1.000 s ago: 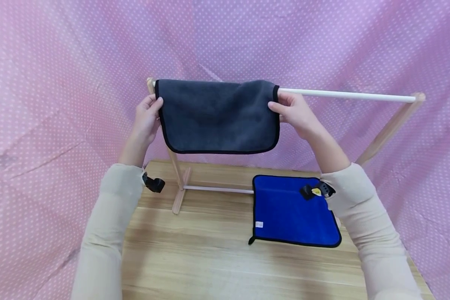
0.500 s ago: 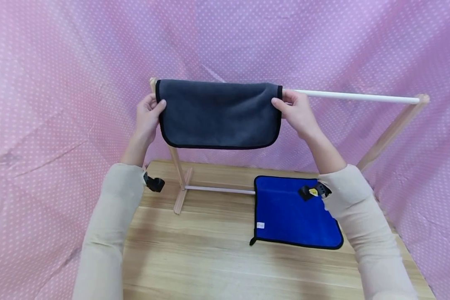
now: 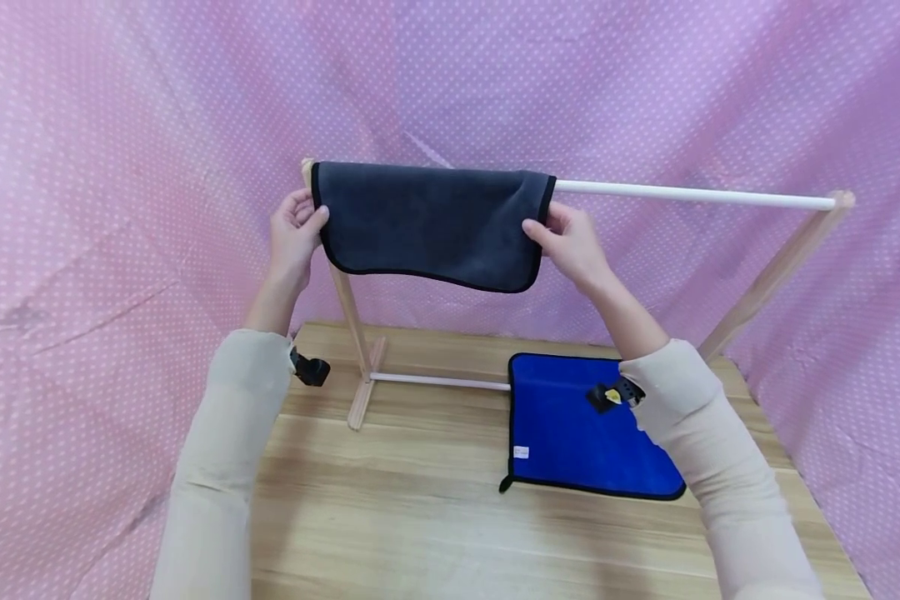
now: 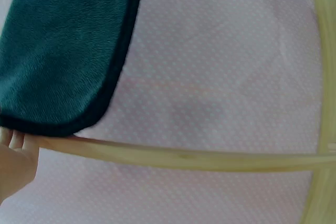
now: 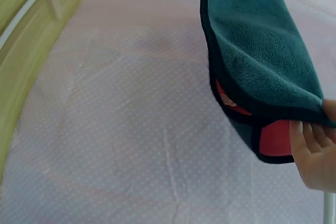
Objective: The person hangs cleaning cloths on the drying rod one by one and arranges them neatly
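Note:
A dark grey cloth (image 3: 427, 225) with black edging hangs folded over the white top bar (image 3: 690, 195) of a wooden rack, at the bar's left end. My left hand (image 3: 292, 242) pinches its left edge, thumb in front. The right hand (image 3: 573, 246) pinches the right edge below the bar, its fingers behind the cloth. In the right wrist view, red shows on the inner side of the cloth (image 5: 262, 51), between its front and back layers. The front flap's lower edge slants, lower on the right. In the left wrist view, the left hand (image 4: 18, 163) is at the cloth's edge.
A blue cloth (image 3: 570, 433) with black edging and a small white label lies flat on the wooden table (image 3: 390, 517), under the right forearm. The rack's left post (image 3: 351, 325), right post (image 3: 780, 271) and low white bar (image 3: 442, 381) stand around it. Pink dotted fabric (image 3: 495, 83) hangs behind.
The front flap's lower edge has risen, more on the left, and now slants. My right hand has shifted left and down with the right edge; the left hand has barely moved.

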Tool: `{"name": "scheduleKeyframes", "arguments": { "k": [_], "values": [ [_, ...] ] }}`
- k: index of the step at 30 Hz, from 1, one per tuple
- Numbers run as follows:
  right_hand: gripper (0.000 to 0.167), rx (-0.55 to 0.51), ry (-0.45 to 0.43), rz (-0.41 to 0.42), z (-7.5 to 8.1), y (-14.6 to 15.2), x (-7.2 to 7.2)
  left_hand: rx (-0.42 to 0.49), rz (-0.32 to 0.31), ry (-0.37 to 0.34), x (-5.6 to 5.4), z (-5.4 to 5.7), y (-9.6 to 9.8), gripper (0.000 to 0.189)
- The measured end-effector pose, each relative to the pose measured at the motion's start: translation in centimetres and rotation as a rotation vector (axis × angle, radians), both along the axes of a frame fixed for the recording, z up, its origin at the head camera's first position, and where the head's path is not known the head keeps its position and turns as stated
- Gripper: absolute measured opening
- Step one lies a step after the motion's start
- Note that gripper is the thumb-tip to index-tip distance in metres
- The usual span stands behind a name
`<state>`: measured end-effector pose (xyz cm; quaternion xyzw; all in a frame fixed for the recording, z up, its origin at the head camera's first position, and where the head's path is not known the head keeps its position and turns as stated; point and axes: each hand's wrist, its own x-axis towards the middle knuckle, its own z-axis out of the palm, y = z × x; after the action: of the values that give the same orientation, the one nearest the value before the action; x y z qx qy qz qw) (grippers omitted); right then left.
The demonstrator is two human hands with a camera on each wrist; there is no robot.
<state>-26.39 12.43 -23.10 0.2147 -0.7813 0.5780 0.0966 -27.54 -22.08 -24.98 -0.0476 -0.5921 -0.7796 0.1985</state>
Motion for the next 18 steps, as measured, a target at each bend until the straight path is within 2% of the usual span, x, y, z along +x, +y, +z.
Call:
{"name": "scheduleKeyframes", "arguments": {
  "k": [4,7,13,18],
  "values": [
    [0.030,0.057,-0.036,0.027,-0.6,0.6,0.0,-0.021,-0.040,0.000,0.2,-1.0,-0.2,0.023],
    [0.028,0.034,-0.020,0.005,-0.9,0.8,-0.1,-0.026,-0.032,0.006,0.2,-1.2,-0.2,0.022],
    [0.025,-0.095,0.084,-0.077,-0.3,0.5,-0.4,-0.008,0.033,0.041,0.1,-0.5,0.0,0.020],
    [0.026,-0.111,0.096,-0.119,0.3,0.2,-0.9,-0.002,0.109,0.049,-0.2,0.2,0.4,0.021]
  ]
}}
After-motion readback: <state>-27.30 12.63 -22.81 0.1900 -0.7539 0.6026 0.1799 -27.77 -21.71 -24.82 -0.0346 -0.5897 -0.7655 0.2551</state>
